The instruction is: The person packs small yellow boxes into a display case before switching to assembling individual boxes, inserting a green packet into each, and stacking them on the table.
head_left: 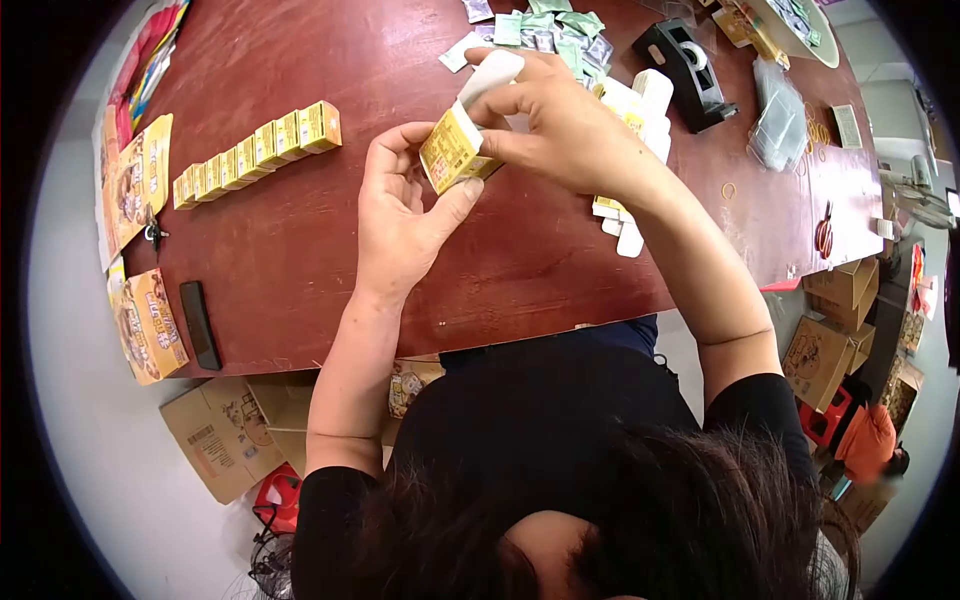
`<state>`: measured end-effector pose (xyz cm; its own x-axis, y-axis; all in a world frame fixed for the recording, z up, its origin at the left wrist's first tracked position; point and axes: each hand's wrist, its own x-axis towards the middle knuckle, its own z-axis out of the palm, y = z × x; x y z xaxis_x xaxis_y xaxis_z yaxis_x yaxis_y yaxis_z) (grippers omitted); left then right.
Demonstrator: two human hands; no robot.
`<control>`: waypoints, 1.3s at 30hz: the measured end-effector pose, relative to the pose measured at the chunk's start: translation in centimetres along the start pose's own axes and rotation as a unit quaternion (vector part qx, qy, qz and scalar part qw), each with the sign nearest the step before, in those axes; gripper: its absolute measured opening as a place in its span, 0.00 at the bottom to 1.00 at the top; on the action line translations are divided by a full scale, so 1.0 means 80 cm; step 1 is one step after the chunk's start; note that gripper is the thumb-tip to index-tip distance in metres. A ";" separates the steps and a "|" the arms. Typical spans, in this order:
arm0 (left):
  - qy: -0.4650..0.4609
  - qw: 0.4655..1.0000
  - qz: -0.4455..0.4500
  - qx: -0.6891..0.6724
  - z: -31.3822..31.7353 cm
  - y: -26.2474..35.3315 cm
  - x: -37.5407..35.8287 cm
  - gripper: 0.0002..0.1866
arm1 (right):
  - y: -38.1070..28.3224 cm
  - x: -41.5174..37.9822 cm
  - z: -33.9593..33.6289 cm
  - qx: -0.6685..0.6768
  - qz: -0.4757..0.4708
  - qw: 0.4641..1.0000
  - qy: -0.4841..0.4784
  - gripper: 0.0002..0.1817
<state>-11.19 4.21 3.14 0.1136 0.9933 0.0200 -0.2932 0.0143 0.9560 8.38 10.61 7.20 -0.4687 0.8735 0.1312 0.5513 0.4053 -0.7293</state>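
Observation:
A small yellow carton [450, 152] with printed sides is held up over the red-brown table, its white top flap standing open. My left hand [400, 220] grips it from the left and below, thumb along the lower edge. At the open end, my right hand [560, 120] has its thumb against the carton's upper right side; its fingers curl behind the flap and are partly hidden. Beneath my right forearm lie several unfilled-looking white and yellow cartons [652, 100]. Beyond the hands is a loose pile of green and purple sachets [560, 30].
A row of yellow cartons [250, 155] stands at the left. A phone [200, 325] and printed pouches [150, 325] lie near the left edge. To the right are a tape dispenser [685, 75], clear plastic bags [778, 120] and scissors [824, 232]. A person in orange [868, 445] is farther right.

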 end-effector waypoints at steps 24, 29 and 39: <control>-0.066 0.992 0.108 0.017 -0.003 0.030 -0.008 0.33 | -0.012 -0.030 0.017 0.376 -0.108 0.919 0.051 0.13; -0.065 0.994 0.080 0.047 0.000 0.040 -0.008 0.33 | -0.031 -0.022 0.001 0.264 -0.116 0.957 0.009 0.14; -0.122 0.974 0.165 0.094 -0.018 0.034 -0.011 0.25 | -0.025 -0.022 -0.001 0.260 -0.126 0.957 -0.011 0.12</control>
<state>-13.46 3.51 5.27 0.2717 0.8829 0.3829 -0.1758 -0.3457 0.9217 8.13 8.30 8.45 -0.5591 0.7574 0.3373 0.0036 0.4090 -0.9125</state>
